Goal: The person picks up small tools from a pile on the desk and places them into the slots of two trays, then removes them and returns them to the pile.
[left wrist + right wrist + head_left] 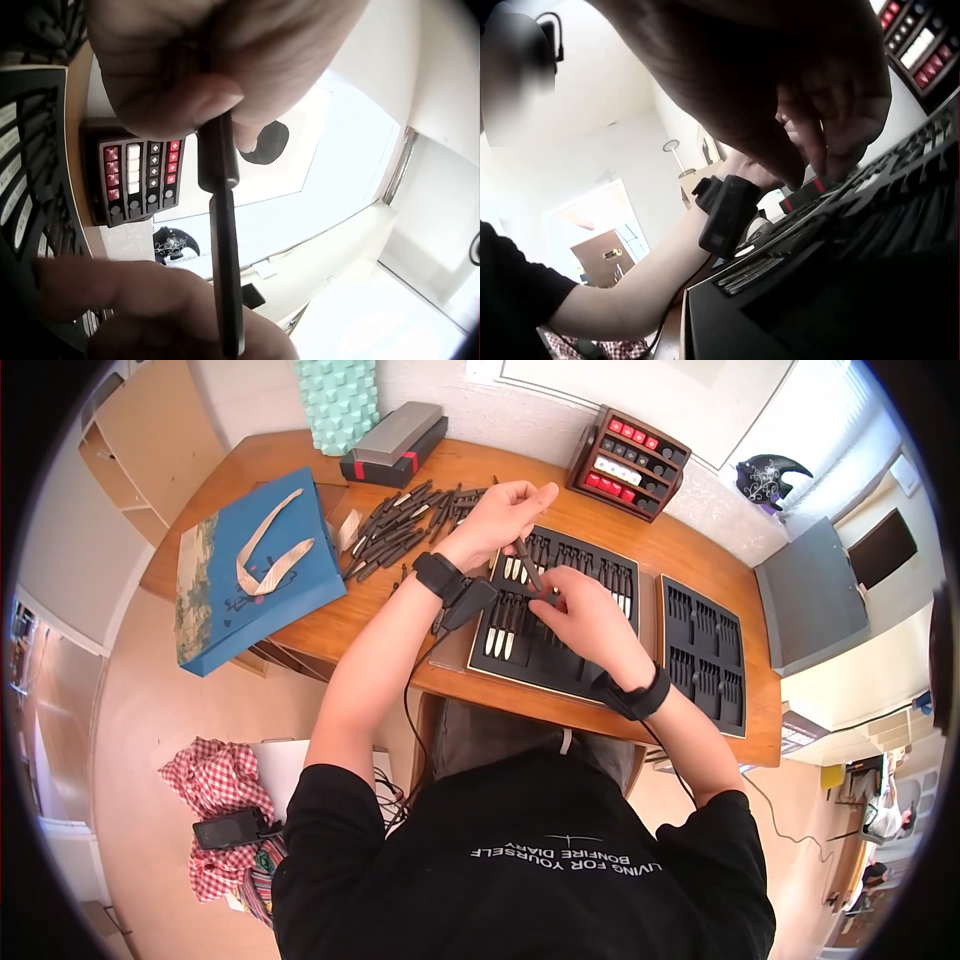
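Observation:
My left hand (500,520) grips the upper end of a dark brown knife-like utensil (225,202), thumb over its thick handle. The narrower part points down toward my right hand (590,615). That hand hovers over the left black tray (560,678), its thumb and fingers apart around the utensil's lower end in the head view. In the left wrist view the utensil crosses in front of the right hand's fingers (150,289). Rows of dark-handled utensils (510,628) with shiny pale ends lie in this tray's slots.
A second black tray (742,705) with fork-shaped pieces is at the right. Loose dark utensils (395,525) are heaped at the back left, beside a blue gift bag (310,585). Behind stand a grey-lidded box (400,432) and a wooden rack (590,455). A grey panel (812,598) leans at the right.

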